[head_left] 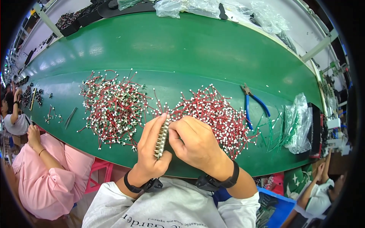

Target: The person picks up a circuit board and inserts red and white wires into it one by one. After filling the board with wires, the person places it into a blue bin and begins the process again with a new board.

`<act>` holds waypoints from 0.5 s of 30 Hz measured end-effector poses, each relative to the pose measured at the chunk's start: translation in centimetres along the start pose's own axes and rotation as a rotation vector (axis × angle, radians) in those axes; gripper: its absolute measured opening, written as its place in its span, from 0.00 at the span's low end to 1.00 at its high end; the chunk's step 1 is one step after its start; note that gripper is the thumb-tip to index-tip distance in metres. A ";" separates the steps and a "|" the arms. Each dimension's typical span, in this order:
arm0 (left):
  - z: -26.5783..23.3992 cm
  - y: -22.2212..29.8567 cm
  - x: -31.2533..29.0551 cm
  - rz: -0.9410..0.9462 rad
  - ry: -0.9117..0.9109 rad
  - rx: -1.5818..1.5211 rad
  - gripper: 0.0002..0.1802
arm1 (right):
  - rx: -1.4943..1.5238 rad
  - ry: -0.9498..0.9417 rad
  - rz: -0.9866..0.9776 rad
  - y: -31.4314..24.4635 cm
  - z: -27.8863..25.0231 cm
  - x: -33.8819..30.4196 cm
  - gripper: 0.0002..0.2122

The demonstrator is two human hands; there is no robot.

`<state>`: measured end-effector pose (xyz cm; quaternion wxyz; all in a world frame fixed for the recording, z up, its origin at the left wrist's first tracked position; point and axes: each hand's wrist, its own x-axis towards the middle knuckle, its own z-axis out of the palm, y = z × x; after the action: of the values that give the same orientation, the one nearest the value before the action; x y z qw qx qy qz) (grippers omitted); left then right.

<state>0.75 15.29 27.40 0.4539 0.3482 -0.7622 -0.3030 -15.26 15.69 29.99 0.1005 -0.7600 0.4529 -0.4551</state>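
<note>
The left hand pinches a strip pointing away; the right hand curls by its right edge, grip hidden.

Dark lettering on front of person's white shirt, at bottom of view. Latin letters in two sizes: larger print, smaller line beside it. Both bend with cloth; lower edge of view cuts some off. Any marks on background things too small to read.

The green table bears two piles of wired connectors and blue-handled pliers.
</note>
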 end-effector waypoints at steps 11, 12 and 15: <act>0.4 1.2 -1.0 -0.037 0.030 0.012 0.41 | -0.058 0.047 -0.104 -0.1 -0.1 0.0 0.09; 0.5 1.3 -0.9 -0.023 0.037 0.002 0.42 | -0.066 0.041 -0.091 -0.2 -0.1 0.0 0.10; 0.5 1.3 -1.1 -0.007 0.045 -0.030 0.42 | -0.036 0.067 -0.103 -0.1 0.1 0.0 0.11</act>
<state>0.38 16.99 27.68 0.4749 0.3508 -0.7459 -0.3082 -15.13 15.73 30.01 0.0481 -0.7683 0.4245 -0.4767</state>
